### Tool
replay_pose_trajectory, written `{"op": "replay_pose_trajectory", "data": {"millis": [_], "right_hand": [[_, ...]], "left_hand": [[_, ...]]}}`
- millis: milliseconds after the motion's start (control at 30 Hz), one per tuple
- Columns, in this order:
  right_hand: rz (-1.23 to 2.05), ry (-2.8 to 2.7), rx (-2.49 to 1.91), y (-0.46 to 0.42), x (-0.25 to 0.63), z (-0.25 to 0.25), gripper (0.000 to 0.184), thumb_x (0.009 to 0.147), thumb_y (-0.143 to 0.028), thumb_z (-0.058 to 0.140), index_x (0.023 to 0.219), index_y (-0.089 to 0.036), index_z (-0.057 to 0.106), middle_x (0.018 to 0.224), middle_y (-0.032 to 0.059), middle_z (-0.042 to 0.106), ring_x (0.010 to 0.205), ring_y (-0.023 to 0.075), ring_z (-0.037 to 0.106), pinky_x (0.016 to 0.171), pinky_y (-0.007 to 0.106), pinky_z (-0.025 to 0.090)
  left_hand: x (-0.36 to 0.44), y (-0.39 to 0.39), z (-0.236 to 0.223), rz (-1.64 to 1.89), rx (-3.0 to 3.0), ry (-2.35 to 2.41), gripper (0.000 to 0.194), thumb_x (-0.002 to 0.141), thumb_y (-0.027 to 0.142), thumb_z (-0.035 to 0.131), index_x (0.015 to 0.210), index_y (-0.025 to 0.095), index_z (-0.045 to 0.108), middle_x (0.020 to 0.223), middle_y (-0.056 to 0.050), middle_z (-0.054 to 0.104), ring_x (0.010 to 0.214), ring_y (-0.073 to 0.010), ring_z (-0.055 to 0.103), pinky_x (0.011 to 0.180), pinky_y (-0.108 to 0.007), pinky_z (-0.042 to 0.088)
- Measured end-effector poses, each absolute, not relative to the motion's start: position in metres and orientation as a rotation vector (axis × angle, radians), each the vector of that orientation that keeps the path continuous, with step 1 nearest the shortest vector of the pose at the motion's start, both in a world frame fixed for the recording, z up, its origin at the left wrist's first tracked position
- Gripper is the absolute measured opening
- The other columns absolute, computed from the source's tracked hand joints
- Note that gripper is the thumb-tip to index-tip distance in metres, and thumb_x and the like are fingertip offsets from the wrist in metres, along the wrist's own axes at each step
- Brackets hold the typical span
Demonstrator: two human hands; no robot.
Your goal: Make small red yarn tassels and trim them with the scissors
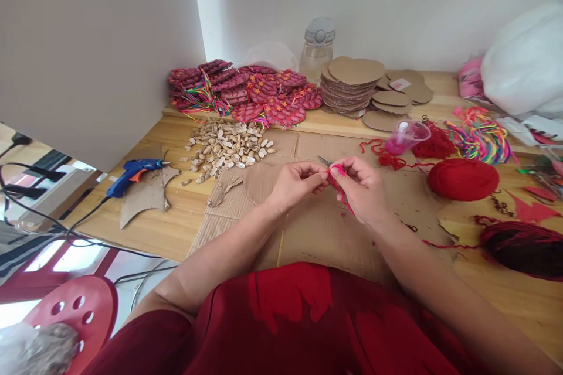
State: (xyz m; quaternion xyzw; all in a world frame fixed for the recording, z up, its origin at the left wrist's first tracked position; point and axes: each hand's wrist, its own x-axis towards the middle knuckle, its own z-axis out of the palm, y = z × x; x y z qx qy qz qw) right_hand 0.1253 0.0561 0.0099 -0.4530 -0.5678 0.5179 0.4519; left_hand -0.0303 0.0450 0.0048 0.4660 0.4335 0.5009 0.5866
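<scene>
My left hand (pixel 297 184) and my right hand (pixel 363 187) meet above the cardboard-covered middle of the table. Both are closed in a pinch on a small piece of pink-red yarn (pixel 338 171), part of which hangs below my right fingers. A grey pointed metal tip (pixel 324 160) sticks out beside my right fingers; the rest of that tool is hidden. Right of my hands are a red yarn ball (pixel 463 179) and a dark red yarn ball (pixel 528 249), with a strand running from the dark one toward my right forearm.
Peanut shells (pixel 233 146) lie left of my hands, near a blue glue gun (pixel 134 176). Behind stand decorated red pieces (pixel 277 94), a bottle (pixel 317 50) and stacked cardboard shapes (pixel 352 88). A plastic cup (pixel 407 136) and multicoloured yarn (pixel 481 137) are at right.
</scene>
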Motion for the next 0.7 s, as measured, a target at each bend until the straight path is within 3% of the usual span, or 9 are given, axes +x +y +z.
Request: {"op": "replay_pose_trajectory", "data": {"millis": [133,267,500,700], "right_hand": [[1.414,-1.335,-1.109,0.054,0.124,0.011,0.031,0.081,-0.048,0.069,0.091,-0.021,0.059,0.083,0.003,0.066,0.065,0.0141,0.062,0.044,0.023,0.048],[1.375,-1.409,-1.183,0.049,0.123,0.009,0.027,0.084,-0.047,0.065,0.085,-0.02,0.059,0.075,0.0011,0.064,0.048,0.0083,0.05,0.04,0.022,0.037],[0.895,-1.779,-1.312,0.042,0.124,0.013,0.012,0.086,-0.028,0.06,0.077,-0.021,0.06,0.061,-0.0013,0.058,0.048,0.0104,0.046,0.049,0.026,0.033],[0.499,-2.05,-1.326,0.033,0.125,0.022,0.011,0.084,-0.018,0.054,0.074,-0.022,0.053,0.054,-0.003,0.051,0.048,0.0112,0.041,0.054,0.028,0.031]], "left_hand": [[-0.029,0.045,0.004,1.234,1.146,1.051,0.022,0.076,0.033,0.072,0.08,0.011,0.069,0.069,-0.004,0.07,0.057,-0.0076,0.058,0.056,-0.02,0.048],[-0.03,0.049,-0.001,1.297,1.213,1.142,0.021,0.078,0.032,0.069,0.082,0.011,0.07,0.068,-0.004,0.069,0.055,-0.0079,0.057,0.053,-0.02,0.046],[-0.032,0.047,0.0,1.338,1.527,1.423,0.011,0.08,0.023,0.064,0.081,0.017,0.072,0.075,-0.003,0.073,0.063,-0.0109,0.063,0.06,-0.022,0.048],[-0.031,0.041,0.002,1.275,1.95,1.558,0.015,0.08,0.014,0.059,0.085,0.019,0.073,0.079,-0.003,0.074,0.069,-0.0142,0.066,0.067,-0.025,0.049]]}}
